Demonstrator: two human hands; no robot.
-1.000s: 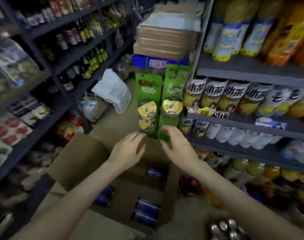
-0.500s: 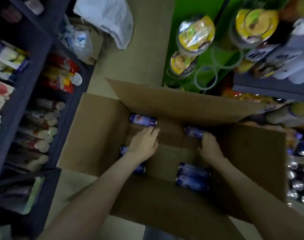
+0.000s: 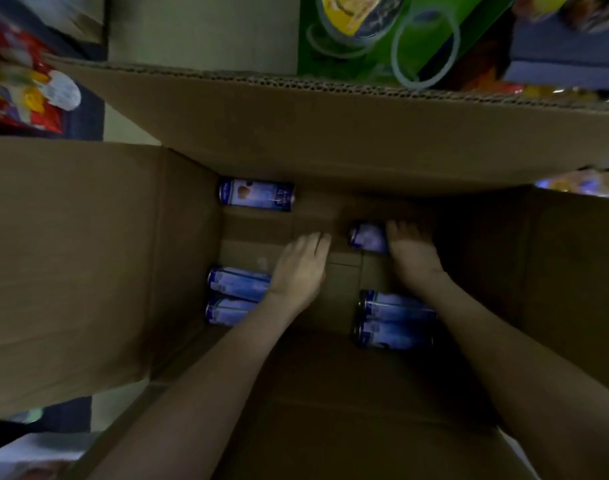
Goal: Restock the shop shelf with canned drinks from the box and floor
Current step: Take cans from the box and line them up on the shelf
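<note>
A large open cardboard box fills the view, with several blue cans lying on its bottom. One can lies alone at the far left corner. Two cans lie side by side at the left, and two more cans at the right. My left hand hovers flat in the middle of the box, fingers apart, holding nothing. My right hand rests on a can near the far wall, covering its right end; whether the fingers grip it is unclear.
The box's far flap stands up in front of a green display stand. Snack packets sit on a low shelf at the upper left. A shelf edge shows at the upper right.
My head has dropped closer over the box. Both hands have gone deeper inside; the left one moved right from the left cans, and the right one now lies on the far can.
</note>
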